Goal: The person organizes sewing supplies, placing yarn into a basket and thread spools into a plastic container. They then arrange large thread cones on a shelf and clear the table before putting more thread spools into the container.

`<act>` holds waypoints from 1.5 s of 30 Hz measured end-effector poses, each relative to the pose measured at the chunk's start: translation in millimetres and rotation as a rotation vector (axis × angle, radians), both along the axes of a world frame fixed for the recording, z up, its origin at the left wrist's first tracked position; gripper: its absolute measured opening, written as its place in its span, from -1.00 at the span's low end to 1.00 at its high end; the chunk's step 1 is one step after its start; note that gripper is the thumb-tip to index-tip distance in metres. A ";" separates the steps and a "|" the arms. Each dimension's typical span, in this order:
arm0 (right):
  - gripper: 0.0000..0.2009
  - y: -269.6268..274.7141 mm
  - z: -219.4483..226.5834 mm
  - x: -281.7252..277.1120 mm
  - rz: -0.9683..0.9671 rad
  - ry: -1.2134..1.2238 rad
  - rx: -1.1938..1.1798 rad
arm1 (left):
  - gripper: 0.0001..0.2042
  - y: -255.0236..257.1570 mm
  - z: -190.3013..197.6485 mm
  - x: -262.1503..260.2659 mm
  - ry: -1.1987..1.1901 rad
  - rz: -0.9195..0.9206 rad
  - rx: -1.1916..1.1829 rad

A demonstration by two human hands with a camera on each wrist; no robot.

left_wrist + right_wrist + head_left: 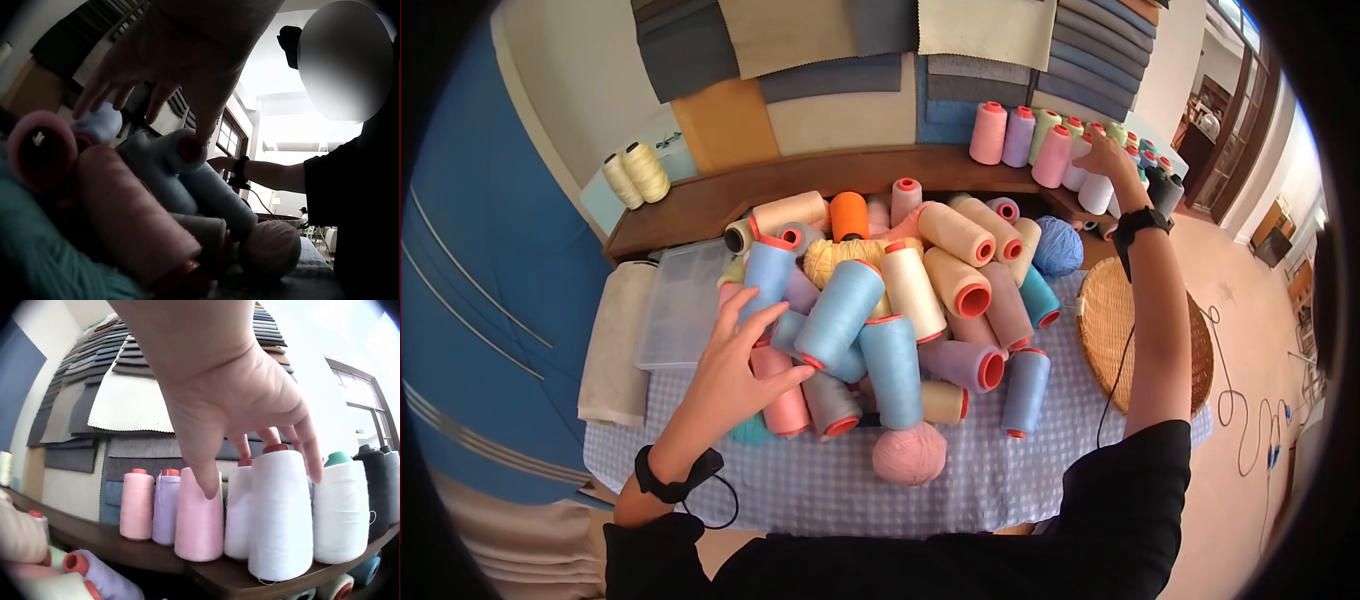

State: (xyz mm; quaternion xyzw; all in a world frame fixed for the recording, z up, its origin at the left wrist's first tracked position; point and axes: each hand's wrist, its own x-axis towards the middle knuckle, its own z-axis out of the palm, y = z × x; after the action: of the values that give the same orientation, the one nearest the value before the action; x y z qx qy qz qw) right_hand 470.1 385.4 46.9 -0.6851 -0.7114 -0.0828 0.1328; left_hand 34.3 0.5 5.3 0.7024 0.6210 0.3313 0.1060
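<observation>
My left hand [730, 362] spreads over the left side of a pile of thread cones, holding nothing. Its thumb tip is right at the red lower end of a light blue thread cone [840, 315], and its fingertips reach a periwinkle blue cone [769, 270]. Beneath the palm lies a pink cone [786, 400]. At the back right, my right hand [1108, 160] hovers over cones standing on a wooden shelf. In the right wrist view its fingers spread above and around a white cone [281, 519], while the thumb overlaps a pink cone [200, 525].
Balls of pink yarn [910, 455] and blue yarn [1059, 246] lie at the pile's edges. A wicker basket [1200, 350] is on the right; a clear plastic box [685, 310] and folded towel [618, 345] are left. The wooden shelf [800, 170] curves behind the pile.
</observation>
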 end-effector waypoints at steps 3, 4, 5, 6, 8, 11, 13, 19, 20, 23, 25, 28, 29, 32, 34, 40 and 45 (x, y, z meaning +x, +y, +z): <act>-0.33 -19.3 5.5 -11.0 -0.006 -0.013 0.070 | -0.33 -1.3 -2.4 -0.2 0.026 0.028 0.020; -0.33 -18.2 7.3 -12.2 -0.007 -0.018 0.065 | -0.33 -0.8 -1.8 0.6 0.085 0.015 0.047; -0.33 -16.6 9.1 -15.6 -0.035 -0.034 0.052 | -0.33 -1.3 -1.0 1.3 0.143 0.008 0.074; -0.33 -13.6 8.6 -20.3 -0.058 -0.051 0.038 | -0.33 -1.9 1.4 3.0 0.135 0.016 0.065; -0.40 -11.1 2.6 -30.3 -0.042 -0.077 0.059 | -0.35 -1.3 6.7 7.1 0.159 -0.044 0.076; -0.54 -22.4 1.3 -46.3 -0.101 -0.147 0.128 | -0.37 -3.1 4.0 8.0 0.141 -0.079 0.069; -0.60 -23.3 0.1 -42.4 -0.068 -0.106 0.138 | -0.37 -6.1 3.8 6.6 0.140 -0.079 0.070; -0.72 -29.5 13.1 -28.5 -0.059 -0.067 0.144 | -0.38 -24.2 1.9 -7.9 0.004 -0.067 -0.012; -0.72 -34.0 18.7 -28.5 -0.057 -0.070 0.146 | -0.38 -26.3 2.5 -10.5 -0.028 -0.062 -0.038; -0.66 -90.5 52.6 -71.1 0.156 -0.114 0.229 | -0.38 -32.1 2.2 -18.1 -0.041 -0.069 0.001; -0.56 -112.3 56.7 -100.0 0.424 -0.020 0.351 | -0.38 -34.1 0.7 -20.2 -0.059 -0.069 0.005; -0.56 -154.6 60.6 -164.3 0.624 0.076 0.340 | -0.38 -37.3 -4.4 -18.0 -0.087 -0.076 0.001; -0.59 -155.6 53.9 -181.4 0.732 0.099 0.378 | -0.39 -38.9 -5.1 -17.3 -0.097 -0.078 -0.001; -0.62 -168.0 36.2 -225.8 0.884 0.018 0.387 | -0.40 -47.0 1.8 -13.6 -0.095 -0.115 -0.013; -0.63 -165.7 13.3 -244.2 0.988 -0.099 0.481 | -0.40 -52.2 1.8 -16.9 -0.087 -0.099 -0.009; -0.69 -171.9 11.0 -235.0 0.960 -0.011 -0.365 | -0.41 -62.7 0.4 -32.0 -0.102 -0.065 -0.001; -0.71 -152.9 57.5 -169.3 0.673 0.151 0.019 | -0.40 -60.2 4.1 -32.4 -0.095 -0.074 0.024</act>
State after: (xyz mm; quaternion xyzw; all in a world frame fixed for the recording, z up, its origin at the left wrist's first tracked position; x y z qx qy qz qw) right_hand 300.8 232.5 104.4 -0.4148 -0.8849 0.0098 0.2114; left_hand 1.8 -59.7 9.4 0.7094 0.5850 0.3678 0.1391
